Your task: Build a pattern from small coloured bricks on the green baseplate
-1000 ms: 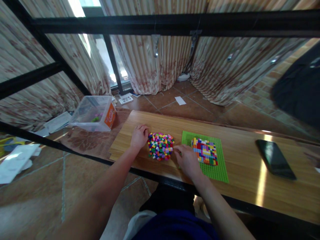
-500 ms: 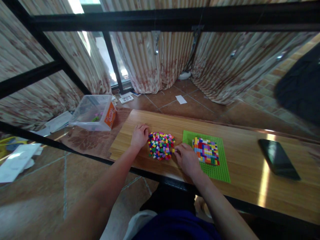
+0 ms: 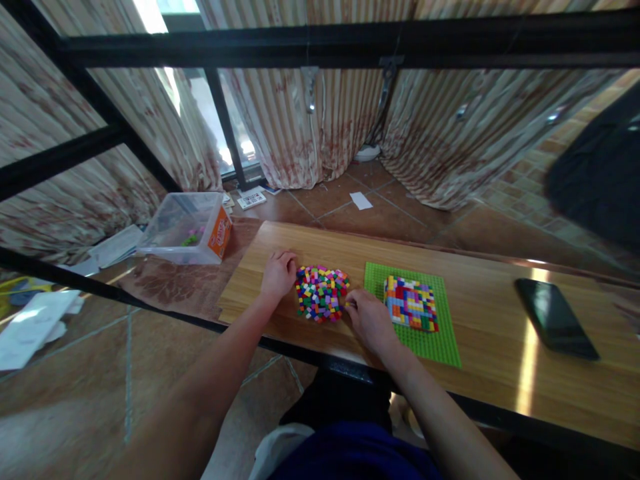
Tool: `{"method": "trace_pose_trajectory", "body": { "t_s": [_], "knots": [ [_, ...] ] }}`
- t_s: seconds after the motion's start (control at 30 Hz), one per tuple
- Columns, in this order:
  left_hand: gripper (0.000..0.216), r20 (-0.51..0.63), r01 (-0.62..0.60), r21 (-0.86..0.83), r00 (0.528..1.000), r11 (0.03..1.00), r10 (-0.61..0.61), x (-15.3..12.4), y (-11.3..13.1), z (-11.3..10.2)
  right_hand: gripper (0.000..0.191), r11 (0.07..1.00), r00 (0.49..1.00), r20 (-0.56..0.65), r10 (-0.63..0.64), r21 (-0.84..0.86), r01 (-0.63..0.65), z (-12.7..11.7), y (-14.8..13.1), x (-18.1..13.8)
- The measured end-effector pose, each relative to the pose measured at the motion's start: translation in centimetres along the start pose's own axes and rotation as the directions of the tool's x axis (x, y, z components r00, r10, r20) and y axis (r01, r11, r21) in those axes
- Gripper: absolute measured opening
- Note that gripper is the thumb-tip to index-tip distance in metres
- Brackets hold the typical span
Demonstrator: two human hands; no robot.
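A pile of small multicoloured toy bricks [image 3: 323,293] lies loose on the wooden table. My left hand [image 3: 279,273] rests at the pile's left edge with its fingers curled in; what they hold, if anything, is hidden. At the pile's right edge, my right hand [image 3: 369,319] is closed, its thumb and fingertips pinched on a small yellow brick that shows only in part. Just right of that hand is a green baseplate [image 3: 435,350]. On it sits a roughly square block of joined, many-coloured bricks [image 3: 411,303].
A dark phone or tablet [image 3: 555,320] lies on the right of the wooden table [image 3: 490,320]. Beyond the table's left end stands a clear plastic bin [image 3: 183,227] with an orange label. A black metal bar [image 3: 320,43] crosses above, in front of curtains [image 3: 280,127].
My right hand's fingertips have drawn in slightly toward the pile, and the yellow brick is more covered by them. My left hand stays where it was.
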State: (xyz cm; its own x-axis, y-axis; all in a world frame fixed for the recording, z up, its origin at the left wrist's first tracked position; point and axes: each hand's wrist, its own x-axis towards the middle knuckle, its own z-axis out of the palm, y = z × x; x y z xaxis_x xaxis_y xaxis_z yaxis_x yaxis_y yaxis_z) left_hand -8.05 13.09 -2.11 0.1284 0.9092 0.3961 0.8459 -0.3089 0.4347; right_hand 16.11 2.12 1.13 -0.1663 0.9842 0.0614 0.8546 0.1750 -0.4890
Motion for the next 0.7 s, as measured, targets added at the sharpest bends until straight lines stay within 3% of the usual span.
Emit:
{"method": "trace_pose_trajectory", "body": {
  "t_s": [0.37, 0.7],
  "knots": [
    [0.023, -0.002, 0.007, -0.001, 1.000, 1.000, -0.007, -0.02, 0.02, 0.06, 0.020, 0.994, 0.997, 0.060, -0.049, -0.093, 0.055, -0.19, -0.49, 0.10],
    [0.022, -0.015, 0.003, 0.005, 1.000, 1.000, -0.003, -0.10, -0.17, 0.21, 0.026, 0.983, 0.995, -0.088, -0.054, -0.177, 0.038, 0.75, -0.37, -0.40]
  ]
}}
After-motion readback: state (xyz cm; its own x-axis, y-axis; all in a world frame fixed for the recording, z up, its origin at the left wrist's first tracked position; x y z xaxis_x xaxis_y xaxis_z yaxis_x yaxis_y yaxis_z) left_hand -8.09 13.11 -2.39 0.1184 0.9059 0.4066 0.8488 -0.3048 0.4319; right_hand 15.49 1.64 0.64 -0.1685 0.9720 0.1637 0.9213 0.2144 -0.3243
